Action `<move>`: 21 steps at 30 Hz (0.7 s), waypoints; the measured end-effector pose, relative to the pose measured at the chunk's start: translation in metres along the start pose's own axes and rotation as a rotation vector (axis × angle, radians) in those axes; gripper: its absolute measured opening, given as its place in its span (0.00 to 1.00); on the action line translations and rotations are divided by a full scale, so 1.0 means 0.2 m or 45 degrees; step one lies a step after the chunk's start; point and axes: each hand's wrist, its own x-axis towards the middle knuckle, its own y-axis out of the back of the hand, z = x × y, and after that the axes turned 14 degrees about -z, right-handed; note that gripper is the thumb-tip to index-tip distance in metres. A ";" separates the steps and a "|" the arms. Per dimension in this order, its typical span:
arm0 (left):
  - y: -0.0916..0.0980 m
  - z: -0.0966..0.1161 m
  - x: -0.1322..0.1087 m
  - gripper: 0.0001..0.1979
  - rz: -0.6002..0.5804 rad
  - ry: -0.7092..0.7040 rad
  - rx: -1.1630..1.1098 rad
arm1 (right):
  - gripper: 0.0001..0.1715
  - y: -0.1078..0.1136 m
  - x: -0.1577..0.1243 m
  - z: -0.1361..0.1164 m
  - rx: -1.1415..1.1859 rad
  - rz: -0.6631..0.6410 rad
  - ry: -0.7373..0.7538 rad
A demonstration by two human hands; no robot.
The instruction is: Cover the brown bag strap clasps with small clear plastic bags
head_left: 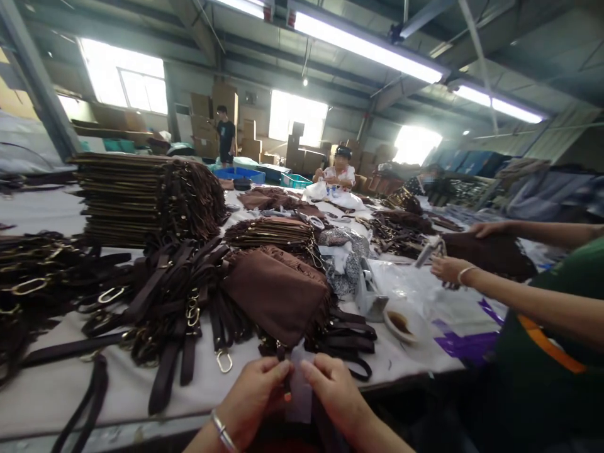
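Note:
Close to the table's front edge, my left hand (255, 393) is closed, thumb and fingers pinching the end of a dark brown strap (268, 363). Facing it, my right hand (336, 387) is closed on a translucent whitish strip of wrapping (301, 393), thumb pressed on its edge. The strip hangs between both hands, and part of the strap is hidden by my fingers. Just beyond lies a brown fringed bag (278, 292). Straps with gold clasps (189, 314) spread to its left, and more dark straps (349, 340) lie to its right.
Tall stacked brown bags (123, 195) stand at the left. A grey metal holder (370, 292) and a round dish (400, 326) sit right of centre. At the right, a co-worker's hands (448, 269) handle a dark brown piece (491, 255) near purple plastic (465, 340). Other people are farther back.

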 end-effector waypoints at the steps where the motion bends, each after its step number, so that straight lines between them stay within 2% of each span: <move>1: 0.00 0.00 0.00 0.19 -0.010 -0.009 0.001 | 0.22 -0.01 0.01 0.00 -0.081 0.058 0.013; 3: 0.02 0.02 -0.02 0.18 -0.072 -0.015 -0.035 | 0.18 -0.03 0.02 -0.01 -0.168 0.126 0.017; 6: 0.04 0.08 -0.05 0.17 -0.148 0.000 -0.090 | 0.14 -0.05 -0.02 0.00 -0.222 0.048 -0.019; 10: 0.04 0.14 -0.06 0.17 -0.151 -0.012 -0.059 | 0.09 -0.08 -0.09 0.00 -0.221 -0.045 -0.081; 21: -0.01 0.06 -0.02 0.18 -0.029 -0.064 0.141 | 0.08 -0.09 -0.11 -0.03 -0.159 -0.098 -0.100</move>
